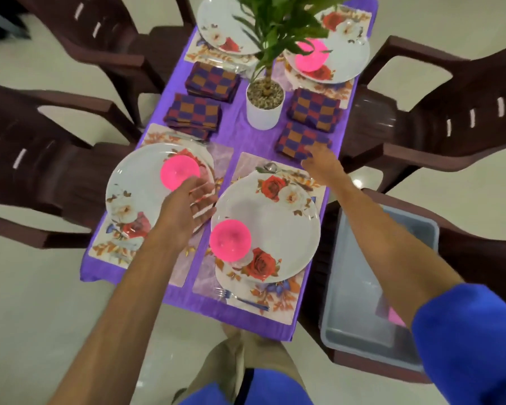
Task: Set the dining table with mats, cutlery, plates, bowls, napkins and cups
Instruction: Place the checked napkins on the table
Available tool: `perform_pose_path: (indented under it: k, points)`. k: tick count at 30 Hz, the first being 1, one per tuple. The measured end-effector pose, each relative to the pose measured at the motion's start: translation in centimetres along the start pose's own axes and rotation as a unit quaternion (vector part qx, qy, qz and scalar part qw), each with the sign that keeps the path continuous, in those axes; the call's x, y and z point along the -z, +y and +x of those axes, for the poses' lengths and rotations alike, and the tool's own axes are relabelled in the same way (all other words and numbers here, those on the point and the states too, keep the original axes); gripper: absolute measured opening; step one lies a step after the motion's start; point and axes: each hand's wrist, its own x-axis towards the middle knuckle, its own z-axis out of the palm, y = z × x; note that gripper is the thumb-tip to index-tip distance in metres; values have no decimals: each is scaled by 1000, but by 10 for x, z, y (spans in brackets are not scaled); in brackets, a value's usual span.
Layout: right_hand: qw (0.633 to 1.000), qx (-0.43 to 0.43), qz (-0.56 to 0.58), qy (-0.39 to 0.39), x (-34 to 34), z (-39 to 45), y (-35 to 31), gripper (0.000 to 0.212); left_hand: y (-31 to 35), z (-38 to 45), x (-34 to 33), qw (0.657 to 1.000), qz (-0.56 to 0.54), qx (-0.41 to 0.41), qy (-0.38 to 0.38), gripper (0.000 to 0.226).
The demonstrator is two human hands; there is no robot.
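The pale tiled floor and four dark brown chairs point(79, 45) ring a narrow bench point(254, 138) under a purple cloth, with a potted plant point(265, 103) standing at its middle. I judge the setting well along.

Around the plant, four floral mats are down, each with a white flowered plate on it: the nearest plate point(278, 229) just this side of the plant to the right, another point(135, 188) to the left, and two beyond the plant. Pink bowls sit on three plates: one point(230, 240) on the nearest plate, one point(180, 171) on the left plate, one point(311, 55) past the plant on the right. The far left plate point(228, 24) shows no bowl.

Four checked napkins lie folded beside the plant, two on each side. A spoon point(270, 167) lies between the nearest plate and the plant; a fork point(240, 298) lies at that plate's near edge. Cutlery at the other places is too blurred to tell.

My left hand point(187, 211) hovers between the two near plates, fingers spread and holding nothing. My right hand point(323, 165) reaches to the near right napkin point(300, 141), fingers loosely extended and touching its edge; I can't tell if they pinch it.

I see no cups on the bench. A grey tub point(348, 317) rests on the chair at my right, something pink inside. So one bowl and the cups seem left.
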Motion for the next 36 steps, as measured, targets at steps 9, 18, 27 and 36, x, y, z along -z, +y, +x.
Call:
perform_pose_path:
  k: [9,18,27,36]
  points:
    - [996,-25,-85,-31,-9,81,14,76,22,50,-15,1000,12,-2,28,16]
    - [998,12,-59,1,-11,63,14,75,21,73,-37,999,-14,18,33,19]
    - [999,-23,-32,31,7,36,4,62,10,61,-48,1000,7,3,18,20]
    - [999,27,31,-24,32,-111,13,36,-37,-7,-37,991,123,-45,-12,21]
